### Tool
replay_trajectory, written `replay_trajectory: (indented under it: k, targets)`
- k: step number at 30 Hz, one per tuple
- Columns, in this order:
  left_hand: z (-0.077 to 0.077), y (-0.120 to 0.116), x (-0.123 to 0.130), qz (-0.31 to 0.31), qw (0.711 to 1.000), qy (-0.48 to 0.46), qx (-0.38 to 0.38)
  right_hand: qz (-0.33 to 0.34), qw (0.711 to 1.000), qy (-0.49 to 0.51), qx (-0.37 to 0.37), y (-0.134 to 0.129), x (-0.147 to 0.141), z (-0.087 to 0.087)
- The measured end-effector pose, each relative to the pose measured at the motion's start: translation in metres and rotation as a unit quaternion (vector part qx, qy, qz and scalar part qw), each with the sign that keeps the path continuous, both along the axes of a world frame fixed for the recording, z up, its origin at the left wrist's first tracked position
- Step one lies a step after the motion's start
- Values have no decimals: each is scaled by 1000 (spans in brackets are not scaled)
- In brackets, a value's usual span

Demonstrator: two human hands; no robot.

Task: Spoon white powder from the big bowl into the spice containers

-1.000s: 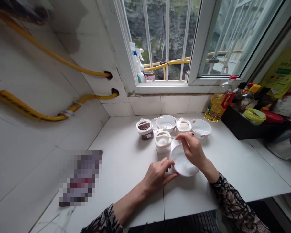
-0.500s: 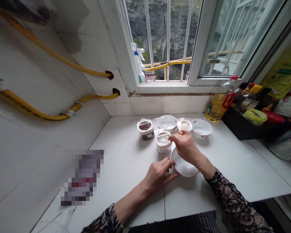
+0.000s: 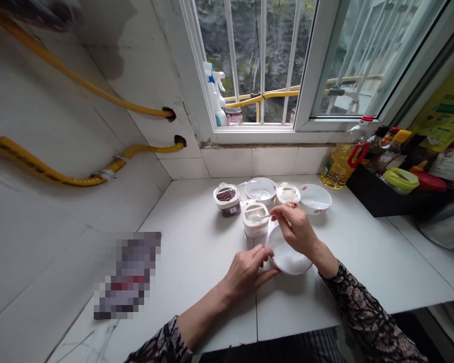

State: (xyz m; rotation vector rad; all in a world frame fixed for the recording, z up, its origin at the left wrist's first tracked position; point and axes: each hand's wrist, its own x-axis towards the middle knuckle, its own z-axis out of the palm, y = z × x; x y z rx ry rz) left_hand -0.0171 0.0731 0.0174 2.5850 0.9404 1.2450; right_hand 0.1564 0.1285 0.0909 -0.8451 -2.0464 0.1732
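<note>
Lower right of centre, the left hand [image 3: 245,275] has its grip clamped on a white bowl [image 3: 295,263]; the right hand [image 3: 298,229] pinches a white spoon [image 3: 265,217] over the seasoning jar [image 3: 254,231] near centre.

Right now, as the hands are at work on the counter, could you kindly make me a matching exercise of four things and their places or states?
Column one:
1. Left hand
2. Right hand
3. Oil bottle
4. Leftmost jar

Column two:
A. Red-capped, beside the black box
B. Holding a slim white utensil
C. Containing dark reddish pieces
D. At the rim of the nearest bowl

Pairs: 1-D, 2-B, 3-A, 4-C.
</note>
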Motion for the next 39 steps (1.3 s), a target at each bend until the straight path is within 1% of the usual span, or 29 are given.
replay_trajectory:
  k: [1, 3, 6, 8, 10, 11, 13, 15, 18, 21, 25, 28, 31, 35, 39]
  targets:
    - [0, 0, 0, -3, 1000, 0, -2, -6, 999, 27, -20, -1, 1, 0]
    - [0, 0, 0, -6, 1000, 0, -4, -18, 992, 93, -84, -1, 4, 1]
    - [0, 0, -1, -9, 1000, 1, -5, -23, 962, 193, -190, -1, 15, 2]
    - [0, 0, -1, -10, 1000, 1, -3, -27, 946, 233, -225, 0, 26, 5]
    - [-1, 0, -1, -10, 1000, 0, -1, -23, 946, 229, -227, 0, 38, 9]
    - [-2, 0, -1, -9, 1000, 0, -2, -5, 952, 205, -227, -1, 45, 12]
    - [-2, 1, -1, -5, 1000, -1, -3, 58, 961, 111, -248, -4, 55, 19]
    - [-2, 1, -1, -3, 1000, 1, -4, 102, 964, 29, -244, -8, 62, 25]
    - [-2, 1, -2, -3, 1000, 0, 0, 134, 969, -57, -199, -14, 65, 32]
    - [0, 0, -2, -7, 1000, 1, -3, 169, 960, -129, -182, -20, 63, 34]
    - [0, -1, -2, -4, 1000, 5, -15, 170, 951, -186, -178, -24, 58, 32]
    - [1, -1, -2, -4, 1000, 2, -18, 164, 951, -189, -182, -24, 57, 29]
    - [2, -1, -2, -5, 1000, 3, -16, 146, 960, -144, -190, -22, 58, 28]
    - [2, -4, -1, -8, 1000, 23, 2, 97, 975, -70, -189, -17, 61, 24]
    - [3, -7, 1, -30, 998, 37, 28, 41, 982, -65, -174, -11, 60, 18]
